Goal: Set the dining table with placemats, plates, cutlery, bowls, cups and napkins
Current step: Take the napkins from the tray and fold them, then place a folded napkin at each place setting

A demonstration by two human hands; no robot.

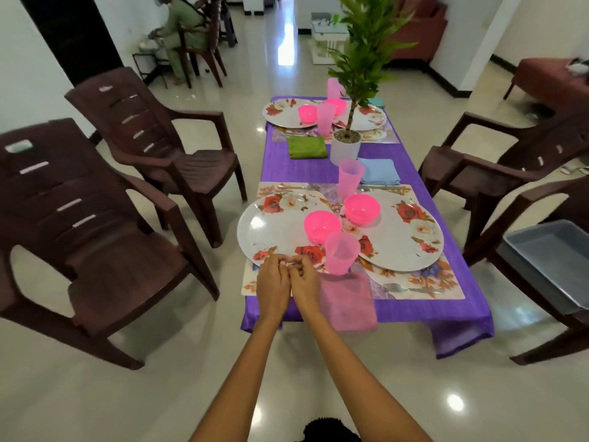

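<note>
Currently:
- Bench (414,317): rectangular, covered by a purple cloth with a fine woven texture; its long axis runs away from the camera.
- Near left plate (271,228): round, glossy, white with red roses, lying on a floral placemat (250,283).
- Near right plate (404,237): same pattern, touching the left plate at the centre.
- 2 pink bowls (322,226) (362,208): smooth translucent plastic, 1 on each near plate.
- Near cup (340,252): pink, tapered, upright, just right of the hands.
- Pink napkin (349,303): soft cloth, folded rectangular, long axis pointing away, overhanging the near bench edge.
- Fork (411,289): metal, lying crosswise, tines pointing left.
- Left hand (272,285) and right hand (304,283): touching, fingers curled together over the near left plate rim; whether they hold anything cannot be told.
</note>
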